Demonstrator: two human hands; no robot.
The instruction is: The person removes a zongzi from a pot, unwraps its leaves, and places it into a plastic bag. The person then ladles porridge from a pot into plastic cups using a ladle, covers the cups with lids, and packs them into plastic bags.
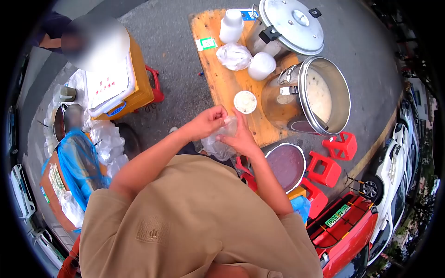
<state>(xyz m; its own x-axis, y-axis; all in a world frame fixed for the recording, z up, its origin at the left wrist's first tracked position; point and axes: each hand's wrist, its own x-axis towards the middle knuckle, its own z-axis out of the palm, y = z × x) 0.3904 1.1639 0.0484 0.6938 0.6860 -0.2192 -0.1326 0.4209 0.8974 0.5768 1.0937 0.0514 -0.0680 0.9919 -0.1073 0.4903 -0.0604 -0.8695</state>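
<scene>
Close to my chest, both hands are on a clear plastic bag (218, 146). My left hand (209, 122) pinches the bag's upper edge between thumb and fingers. My right hand (240, 135) grips the other side, with the bag hanging below and between the hands. Just beyond my fingers, a round white cup (245, 102) of pale food stands uncovered on the wooden table (215, 69). To its right is an open steel pot (345, 109) of whitish liquid with dark bits.
A lidded pot (292, 23), stacked white cups (231, 27) and a bagged bundle (233, 56) stand farther back. A bucket of dark purple liquid (284, 167) and red stools (324, 169) are on the right. At left are a yellow box (136, 74) and a person (51, 32).
</scene>
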